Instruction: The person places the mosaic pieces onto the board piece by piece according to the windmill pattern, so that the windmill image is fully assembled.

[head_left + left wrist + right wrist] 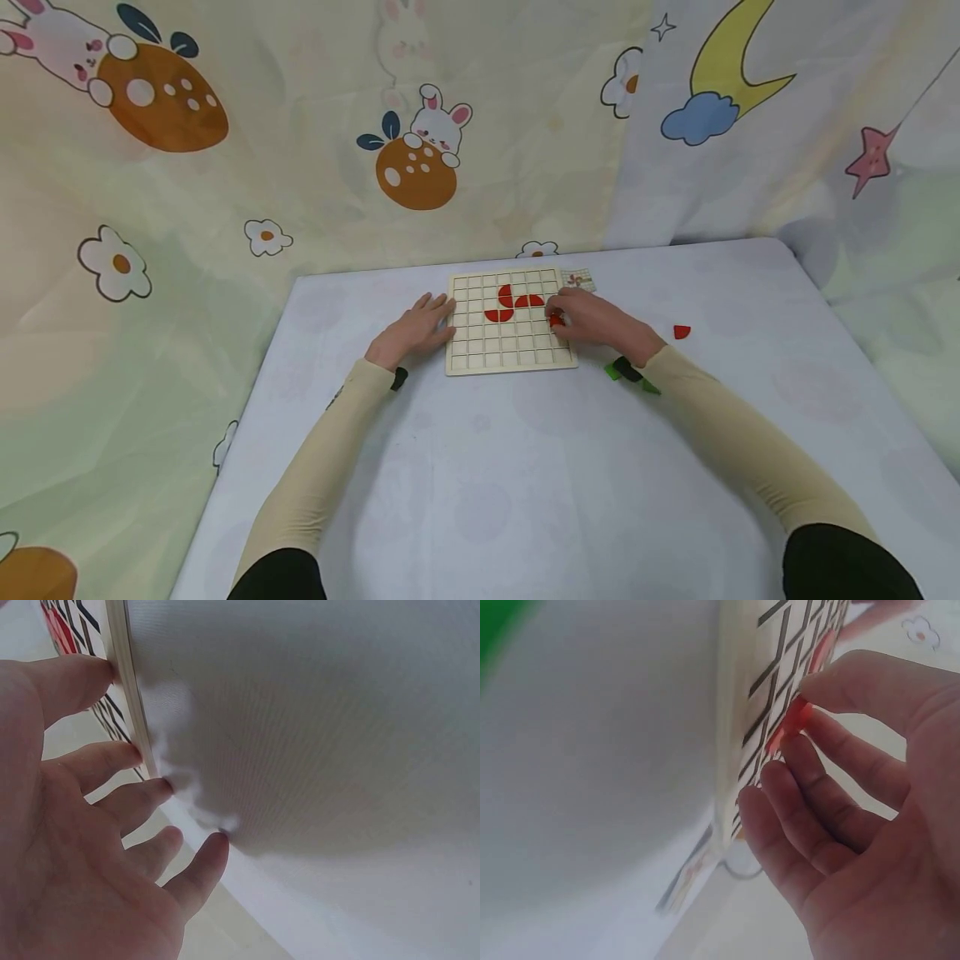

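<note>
A pale wooden grid board (510,354) lies on the white table. Several red quarter-round pieces (505,295) sit in its upper middle squares. My left hand (414,332) touches the board's left edge with thumb and fingertips, its fingers spread and fairly straight in the left wrist view. Over the right side of the board, my right hand (596,321) pinches a red piece (798,716) between thumb and fingers. Part of that piece is hidden by the fingers.
A small printed card (578,279) lies behind the board's upper right corner, partly covered by the right hand. One red piece (682,332) rests on the table to the right. Green pieces (649,387) lie under the right wrist. A patterned cloth (322,167) hangs behind the table.
</note>
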A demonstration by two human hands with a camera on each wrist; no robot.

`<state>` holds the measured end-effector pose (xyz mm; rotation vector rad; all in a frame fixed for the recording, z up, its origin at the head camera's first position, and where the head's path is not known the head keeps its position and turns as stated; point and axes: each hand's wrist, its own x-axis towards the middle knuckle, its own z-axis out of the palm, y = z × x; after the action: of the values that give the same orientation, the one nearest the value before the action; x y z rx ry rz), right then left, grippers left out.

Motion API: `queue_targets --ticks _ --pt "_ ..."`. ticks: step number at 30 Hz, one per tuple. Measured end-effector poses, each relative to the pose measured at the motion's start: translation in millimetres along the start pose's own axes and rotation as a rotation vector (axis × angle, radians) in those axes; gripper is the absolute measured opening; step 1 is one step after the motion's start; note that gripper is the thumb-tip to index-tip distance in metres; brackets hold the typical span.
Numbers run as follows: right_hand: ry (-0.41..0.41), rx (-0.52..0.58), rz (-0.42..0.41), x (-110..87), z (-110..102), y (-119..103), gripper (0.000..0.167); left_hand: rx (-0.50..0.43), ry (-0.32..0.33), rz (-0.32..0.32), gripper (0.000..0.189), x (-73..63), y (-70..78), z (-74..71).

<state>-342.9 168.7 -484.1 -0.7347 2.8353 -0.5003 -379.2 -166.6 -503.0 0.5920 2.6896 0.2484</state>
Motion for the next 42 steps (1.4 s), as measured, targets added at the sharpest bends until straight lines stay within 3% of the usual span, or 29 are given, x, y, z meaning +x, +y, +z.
queue_targets --ticks 9,17,26,42 --pt "-0.002 -0.037 -0.119 34.1 8 -17 0.024 -0.003 -0.006 -0.019 0.066 1.8 2.1 -0.3" --pt "-0.018 -0.06 -0.105 48.8 14 -18 0.024 0.02 0.002 -0.005 0.065 0.0 1.4 1.6" --pt "0.017 -0.07 -0.089 51.8 16 -22 0.01 0.029 0.018 0.007 0.065 0.2 0.8 2.7" --pt "0.051 -0.062 -0.086 48.5 17 -23 0.009 0.009 0.015 -0.002 0.066 1.2 1.6 1.6"
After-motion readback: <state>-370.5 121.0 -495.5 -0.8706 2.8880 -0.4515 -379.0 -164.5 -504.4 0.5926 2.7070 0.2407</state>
